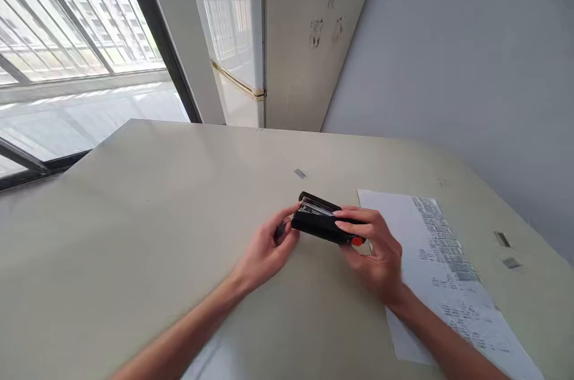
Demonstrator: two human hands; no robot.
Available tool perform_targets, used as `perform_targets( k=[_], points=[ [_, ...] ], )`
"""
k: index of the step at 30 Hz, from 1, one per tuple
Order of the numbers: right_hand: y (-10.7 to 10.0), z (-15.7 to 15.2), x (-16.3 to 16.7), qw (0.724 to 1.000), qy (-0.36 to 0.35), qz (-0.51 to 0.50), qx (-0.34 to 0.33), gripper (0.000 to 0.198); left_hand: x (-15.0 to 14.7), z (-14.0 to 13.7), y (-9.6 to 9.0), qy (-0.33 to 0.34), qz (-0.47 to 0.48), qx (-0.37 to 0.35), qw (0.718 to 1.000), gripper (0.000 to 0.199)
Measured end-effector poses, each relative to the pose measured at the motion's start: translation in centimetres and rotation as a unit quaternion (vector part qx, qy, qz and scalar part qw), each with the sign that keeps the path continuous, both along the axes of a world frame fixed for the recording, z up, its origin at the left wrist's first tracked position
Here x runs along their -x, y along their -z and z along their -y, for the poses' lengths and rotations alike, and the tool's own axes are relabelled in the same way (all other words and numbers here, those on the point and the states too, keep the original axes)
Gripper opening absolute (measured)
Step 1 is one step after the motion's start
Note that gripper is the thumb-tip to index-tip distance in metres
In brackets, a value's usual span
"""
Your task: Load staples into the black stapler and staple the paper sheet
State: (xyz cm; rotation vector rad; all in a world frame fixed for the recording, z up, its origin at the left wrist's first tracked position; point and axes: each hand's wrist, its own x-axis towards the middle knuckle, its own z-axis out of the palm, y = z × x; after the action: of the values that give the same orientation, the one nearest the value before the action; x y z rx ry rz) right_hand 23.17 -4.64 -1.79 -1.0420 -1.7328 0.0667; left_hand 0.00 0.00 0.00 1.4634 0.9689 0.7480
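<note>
Black oblong stapler point(316, 228): one, between the two hands at the near middle of the counter; whether its underside touches down, I cannot tell.
Feel: probably fairly light, stiff and sturdy; the black casing looks smooth, so it may slip a little, and the bare metal channel along it may pinch.
Where to hold: best by the thick casing near the orange-red end piece point(357, 241), clear of the channel.
Right hand point(379, 248): closed round that end, fingers on top, thumb beneath.
Left hand point(266, 251): narrow, thumb and forefinger pinching the other end; a dark bit shows between its fingers, too hidden to name.
Small grey flat pieces: three; one point(299, 173) beyond the stapler, two point(503, 239) point(512, 263) far to the right.
White paper sheet with dark print point(394, 212): one, beside and under the right forearm, bearing a grey gridded patch.
Pale beige counter point(179, 212): one, carrying the sheet and pieces.
</note>
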Motion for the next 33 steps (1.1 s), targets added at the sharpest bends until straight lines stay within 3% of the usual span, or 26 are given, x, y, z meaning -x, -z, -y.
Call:
perform_targets(
  k=[5,9,13,17,24,29,33],
  points=[
    [0.2,-0.2,-0.1,1.000,0.009,-0.020,0.018,0.039,0.2,-0.3,-0.2,0.007,-0.001,0.005,1.000,0.059],
    [0.0,-1.1,-0.1,0.993,0.052,-0.046,0.096,0.024,0.4,-0.7,-0.3,-0.084,0.055,0.084,0.991,0.050],
    [-0.4,-3.2,0.3,0.970,0.086,-0.042,0.224,0.027,0.8,-1.6,-0.1,-0.159,0.244,0.209,0.934,0.027],
    [0.2,-6.6,1.9,0.957,0.079,-0.054,0.273,0.035,1.3,-2.5,0.1,-0.167,0.368,0.305,0.862,0.021],
    [1.2,-12.0,5.0,0.970,0.082,-0.008,0.229,0.034,1.6,-3.2,-0.1,-0.179,0.412,0.329,0.831,0.020],
    [-1.0,-8.8,5.9,0.991,0.058,0.045,0.116,0.030,1.5,-3.1,-0.2,-0.179,0.442,0.339,0.811,0.030],
    [-2.3,-5.2,6.5,0.981,-0.061,0.166,0.083,0.037,1.2,-2.8,-0.1,-0.123,0.432,0.350,0.822,0.042]
  ],
)
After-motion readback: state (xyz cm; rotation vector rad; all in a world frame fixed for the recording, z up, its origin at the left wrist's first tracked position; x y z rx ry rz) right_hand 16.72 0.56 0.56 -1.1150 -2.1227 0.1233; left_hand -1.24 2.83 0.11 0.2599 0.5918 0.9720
